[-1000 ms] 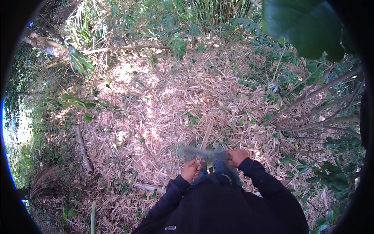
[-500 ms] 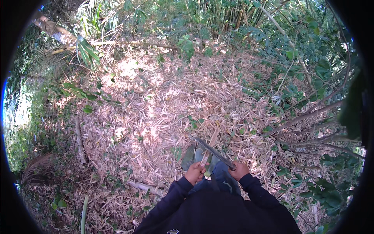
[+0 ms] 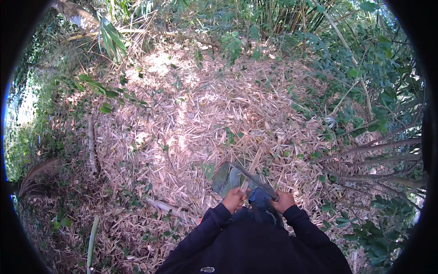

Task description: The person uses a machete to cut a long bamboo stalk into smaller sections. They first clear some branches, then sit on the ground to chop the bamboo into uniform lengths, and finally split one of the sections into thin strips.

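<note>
My left hand (image 3: 234,201) is closed around the lower end of a flat, pale strip of wood or bamboo (image 3: 256,160), which points away from me. In my right hand (image 3: 283,202) is the handle of a machete (image 3: 258,181). Its dark blade slants up and to the left, crossing the strip just beyond my left fingers. Whether the edge touches the strip I cannot tell. Both hands are close in front of my body, above my legs and a grey-green shoe or cloth (image 3: 221,179).
Dry leaf litter (image 3: 196,118) covers the ground. Bare branches (image 3: 378,157) and leafy shrubs reach in from the right. A short log (image 3: 166,207) lies to my left, a green stalk (image 3: 92,244) at lower left, and a thin trunk piece (image 3: 92,146) farther up. Bamboo stems (image 3: 283,23) stand at the back.
The view has shifted slightly. The machete blade has turned so more of its flat side shows, still across the strip. Both hands keep their hold.
</note>
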Available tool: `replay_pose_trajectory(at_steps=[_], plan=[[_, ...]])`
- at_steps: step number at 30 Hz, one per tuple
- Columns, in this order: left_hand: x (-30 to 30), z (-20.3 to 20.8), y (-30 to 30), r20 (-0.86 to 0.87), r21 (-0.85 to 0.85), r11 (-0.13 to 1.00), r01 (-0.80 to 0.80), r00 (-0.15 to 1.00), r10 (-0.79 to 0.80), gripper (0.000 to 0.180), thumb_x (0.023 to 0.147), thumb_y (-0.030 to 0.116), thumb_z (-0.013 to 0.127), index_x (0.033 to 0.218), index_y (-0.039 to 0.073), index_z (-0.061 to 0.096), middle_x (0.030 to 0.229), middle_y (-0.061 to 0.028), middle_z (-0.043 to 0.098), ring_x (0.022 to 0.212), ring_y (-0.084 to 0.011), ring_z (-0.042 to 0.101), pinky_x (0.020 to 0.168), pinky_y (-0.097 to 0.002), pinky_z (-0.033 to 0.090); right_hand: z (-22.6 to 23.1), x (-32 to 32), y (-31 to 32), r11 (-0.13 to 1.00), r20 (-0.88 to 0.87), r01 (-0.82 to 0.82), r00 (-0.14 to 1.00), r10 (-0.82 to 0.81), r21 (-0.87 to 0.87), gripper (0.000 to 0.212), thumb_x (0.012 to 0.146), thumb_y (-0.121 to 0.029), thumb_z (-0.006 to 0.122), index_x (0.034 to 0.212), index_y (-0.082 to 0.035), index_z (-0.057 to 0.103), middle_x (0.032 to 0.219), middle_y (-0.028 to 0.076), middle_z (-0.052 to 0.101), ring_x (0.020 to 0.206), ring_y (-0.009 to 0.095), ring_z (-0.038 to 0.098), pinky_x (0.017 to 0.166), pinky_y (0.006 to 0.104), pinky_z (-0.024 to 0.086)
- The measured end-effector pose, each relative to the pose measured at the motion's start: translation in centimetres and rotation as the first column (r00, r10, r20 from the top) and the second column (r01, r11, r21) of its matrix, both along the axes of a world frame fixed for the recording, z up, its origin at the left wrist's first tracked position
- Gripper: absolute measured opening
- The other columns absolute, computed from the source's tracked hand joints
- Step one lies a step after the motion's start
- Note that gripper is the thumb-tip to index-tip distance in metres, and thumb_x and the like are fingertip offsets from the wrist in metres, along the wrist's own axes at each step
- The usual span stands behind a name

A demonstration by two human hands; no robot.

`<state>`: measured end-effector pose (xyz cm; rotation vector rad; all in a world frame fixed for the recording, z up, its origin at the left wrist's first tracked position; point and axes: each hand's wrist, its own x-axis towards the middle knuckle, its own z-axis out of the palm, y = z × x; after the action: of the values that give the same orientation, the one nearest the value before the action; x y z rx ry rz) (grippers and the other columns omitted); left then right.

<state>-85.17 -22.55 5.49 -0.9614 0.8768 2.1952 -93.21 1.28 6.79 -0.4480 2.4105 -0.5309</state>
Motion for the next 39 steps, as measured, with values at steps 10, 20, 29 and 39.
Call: replay_pose_trajectory(at_steps=[10, 20, 29, 39], plan=[[-0.2, -0.3, -1.1, 0.008, -0.006, 1.0, -0.026, 1.0, 0.026, 0.024, 0.098, 0.018, 0.038, 0.117, 0.006, 0.048, 0.072, 0.0016, 0.042, 0.049, -0.0058, 0.034, 0.039, -0.0203, 0.028, -0.2, -1.6, -1.3, 0.984, 0.04, -0.154, 0.988, 0.15, 0.094, 0.025, 0.072, -0.035, 0.062, 0.082, -0.012, 0.059, 0.065, 0.017, 0.061, 0.066, 0.039, 0.062, 0.061, 0.0494, 0.049], [0.1, 1.9, -1.6, -0.07, -0.018, 0.999, 0.043, 0.997, -0.044, 0.021, 0.098, 0.015, 0.038, 0.113, 0.008, 0.05, 0.063, 0.0042, 0.039, 0.044, -0.0039, 0.033, 0.036, -0.0204, 0.028, -0.9, -4.4, -1.4, 0.995, -0.115, 0.042, 0.993, -0.032, 0.09, 0.025, 0.07, -0.033, 0.065, 0.074, -0.01, 0.059, 0.062, 0.015, 0.06, 0.063, 0.036, 0.062, 0.059, 0.0466, 0.05], [-0.6, 3.4, -0.7, -0.099, -0.039, 0.998, 0.042, 0.994, -0.046, 0.024, 0.099, 0.018, 0.037, 0.116, 0.007, 0.051, 0.066, 0.0045, 0.04, 0.044, -0.0032, 0.031, 0.036, -0.0195, 0.026, -0.3, -4.0, 0.1, 0.997, -0.104, 0.006, 0.995, 0.001, 0.072, 0.027, 0.071, -0.033, 0.064, 0.084, -0.01, 0.06, 0.073, 0.017, 0.063, 0.07, 0.038, 0.063, 0.065, 0.0484, 0.049], [-3.9, 3.5, 2.1, -0.214, -0.031, 0.99, 0.135, 0.967, -0.139, 0.024, 0.098, 0.021, 0.042, 0.112, 0.005, 0.051, 0.065, 0.0043, 0.041, 0.043, -0.0028, 0.033, 0.035, -0.0184, 0.027, 0.8, -0.6, 3.5, 0.972, -0.254, 0.227, 0.938, -0.237, -0.066, 0.019, 0.07, -0.026, 0.065, 0.072, -0.01, 0.058, 0.059, 0.015, 0.059, 0.06, 0.037, 0.061, 0.058, 0.0471, 0.049]])
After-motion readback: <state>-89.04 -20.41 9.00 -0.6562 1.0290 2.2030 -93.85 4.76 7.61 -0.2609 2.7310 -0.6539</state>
